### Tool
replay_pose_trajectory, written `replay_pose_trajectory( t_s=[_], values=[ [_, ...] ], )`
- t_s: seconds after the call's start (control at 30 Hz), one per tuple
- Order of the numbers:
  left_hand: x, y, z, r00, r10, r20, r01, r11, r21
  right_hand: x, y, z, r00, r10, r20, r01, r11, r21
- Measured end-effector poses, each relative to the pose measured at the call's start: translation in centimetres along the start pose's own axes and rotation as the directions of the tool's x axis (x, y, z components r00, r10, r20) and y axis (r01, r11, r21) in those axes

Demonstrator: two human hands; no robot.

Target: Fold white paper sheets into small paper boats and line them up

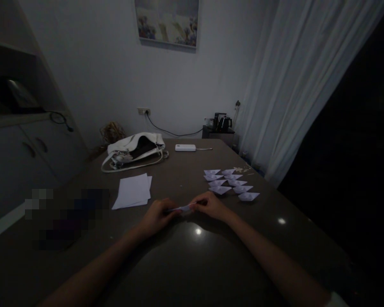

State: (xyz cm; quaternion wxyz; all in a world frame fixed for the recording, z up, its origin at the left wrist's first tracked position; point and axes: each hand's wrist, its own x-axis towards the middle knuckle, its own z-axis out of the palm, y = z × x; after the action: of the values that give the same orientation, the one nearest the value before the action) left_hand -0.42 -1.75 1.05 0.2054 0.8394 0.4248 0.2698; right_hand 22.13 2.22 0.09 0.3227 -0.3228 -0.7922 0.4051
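Between my two hands is a small piece of folded white paper [186, 208], held just above the dark table. My left hand [158, 216] pinches its left end with the thumb in front. My right hand [210, 205] grips the other end between thumb and fingers. The fingers cover much of the paper, so its full shape is hidden. Beyond my right hand, several folded paper boats [220, 189] stand in two rows. Past my left hand lies a small stack of white paper sheets [132, 190], slightly fanned.
A white handbag [137, 147] rests at the table's back left, its opening showing. Right of it lies a white power bank [185, 148] with a short cable. Small pale scraps [241, 169] lie near the right edge. A white curtain [275, 85] hangs at the right.
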Motion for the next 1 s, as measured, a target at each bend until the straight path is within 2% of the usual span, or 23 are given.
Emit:
replay_pose_trajectory(
  t_s=[0.17, 0.33, 0.53, 0.73, 1.0],
  values=[
    [0.1, 0.0, -0.1, 0.998, 0.026, 0.058, -0.031, 0.996, 0.089, 0.2, 0.7, -0.6, 1.0, 0.014, 0.009, -0.014, 1.0, 0.023],
    [0.1, 0.0, -0.5, 0.997, 0.031, 0.065, -0.042, 0.983, 0.179, 0.3, 0.9, -0.9, 0.998, 0.027, 0.056, -0.027, 1.0, 0.009],
    [0.3, -0.1, -0.7, 0.997, 0.024, 0.077, -0.041, 0.973, 0.225, 0.4, 1.0, -0.9, 0.998, 0.05, 0.032, -0.05, 0.998, 0.023],
    [0.4, -0.5, -0.8, 0.997, 0.016, 0.069, -0.029, 0.979, 0.2, 0.5, 1.6, -0.9, 0.997, 0.077, -0.023, -0.074, 0.992, 0.107],
    [0.0, -1.1, -1.2, 0.998, -0.036, 0.042, 0.031, 0.993, 0.117, 0.8, 1.9, -0.7, 0.994, 0.105, -0.026, -0.103, 0.991, 0.088]
  ],
)
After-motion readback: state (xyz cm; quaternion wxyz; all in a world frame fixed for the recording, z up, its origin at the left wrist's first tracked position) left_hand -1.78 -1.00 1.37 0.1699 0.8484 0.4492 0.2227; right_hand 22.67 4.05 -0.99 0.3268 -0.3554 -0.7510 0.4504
